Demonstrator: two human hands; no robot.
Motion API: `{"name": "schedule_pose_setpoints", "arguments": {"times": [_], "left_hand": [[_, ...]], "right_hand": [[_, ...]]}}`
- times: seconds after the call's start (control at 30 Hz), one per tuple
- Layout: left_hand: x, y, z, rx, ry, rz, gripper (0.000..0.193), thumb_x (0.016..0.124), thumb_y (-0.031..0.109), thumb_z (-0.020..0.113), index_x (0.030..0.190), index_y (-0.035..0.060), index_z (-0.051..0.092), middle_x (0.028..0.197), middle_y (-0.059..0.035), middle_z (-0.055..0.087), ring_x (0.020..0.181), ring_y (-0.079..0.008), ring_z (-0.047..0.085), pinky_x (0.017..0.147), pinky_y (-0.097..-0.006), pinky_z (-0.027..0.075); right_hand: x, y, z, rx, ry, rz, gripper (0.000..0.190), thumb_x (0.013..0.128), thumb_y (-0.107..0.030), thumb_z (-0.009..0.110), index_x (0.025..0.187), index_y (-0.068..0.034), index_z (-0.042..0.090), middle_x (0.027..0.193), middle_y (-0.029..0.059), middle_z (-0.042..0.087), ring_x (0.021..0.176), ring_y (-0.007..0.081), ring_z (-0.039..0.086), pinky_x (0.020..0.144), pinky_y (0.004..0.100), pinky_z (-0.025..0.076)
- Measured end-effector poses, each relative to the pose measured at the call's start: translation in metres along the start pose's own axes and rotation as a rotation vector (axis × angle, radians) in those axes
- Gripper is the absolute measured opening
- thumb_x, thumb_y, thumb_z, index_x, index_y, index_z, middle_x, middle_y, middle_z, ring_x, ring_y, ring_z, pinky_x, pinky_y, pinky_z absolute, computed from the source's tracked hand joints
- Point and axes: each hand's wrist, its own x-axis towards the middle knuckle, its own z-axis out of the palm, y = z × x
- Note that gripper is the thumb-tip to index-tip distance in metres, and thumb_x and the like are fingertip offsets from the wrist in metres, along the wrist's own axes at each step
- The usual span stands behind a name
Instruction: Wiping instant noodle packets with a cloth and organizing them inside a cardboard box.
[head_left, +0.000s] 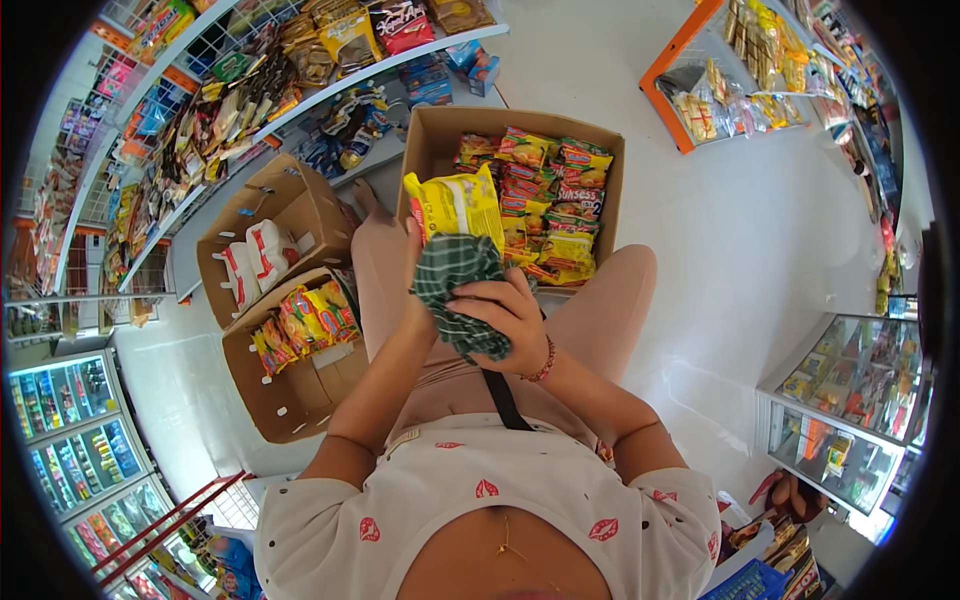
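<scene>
My left hand (418, 277) holds a yellow instant noodle packet (459, 204) from its left side, over the near left part of a large cardboard box (511, 120). In my right hand (506, 322) is a bunched green checked cloth (459, 277), which lies against the packet's lower part and hides it there. The fingers of my left hand are partly hidden behind the packet and cloth. Several red, green and yellow noodle packets (574, 202) lie in rows in the large box, between my knees.
To the left stand an open carton with white and red packs (266, 251) and another with yellow noodle packets (307, 319). Stocked shelves (315, 105) curve along the upper left. An orange-edged rack (667, 82) stands upper right, a glass display case (832, 405) lower right.
</scene>
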Motion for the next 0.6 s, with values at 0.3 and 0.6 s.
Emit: {"name": "schedule_pose_setpoints", "arguments": {"times": [0.3, 0.6], "left_hand": [[-0.028, -0.020, 0.023, 0.295, 0.496, 0.057, 0.049, 0.089, 0.047, 0.035, 0.114, 0.0067, 0.046, 0.103, -0.0041, 0.055, 0.091, -0.0120, 0.053, 0.080, -0.0237, 0.042], [-0.119, 0.061, -0.054, 0.580, 0.807, 0.331, 0.058, 0.090, 0.042, 0.036, 0.132, 0.0033, 0.025, 0.128, -0.0077, 0.037, 0.114, -0.0159, 0.037, 0.093, -0.0250, 0.030]], "right_hand": [[0.031, 0.012, 0.016, 0.015, 0.216, 0.207, 0.033, 0.058, 0.000, 0.064, 0.090, -0.003, 0.059, 0.095, 0.0111, 0.056, 0.085, 0.0248, 0.052, 0.076, 0.0314, 0.040], [0.053, 0.008, 0.086, 0.307, -0.242, 0.160, 0.031, 0.058, 0.002, 0.063, 0.089, -0.001, 0.058, 0.094, 0.0118, 0.057, 0.088, 0.0255, 0.053, 0.081, 0.0328, 0.040]]}}
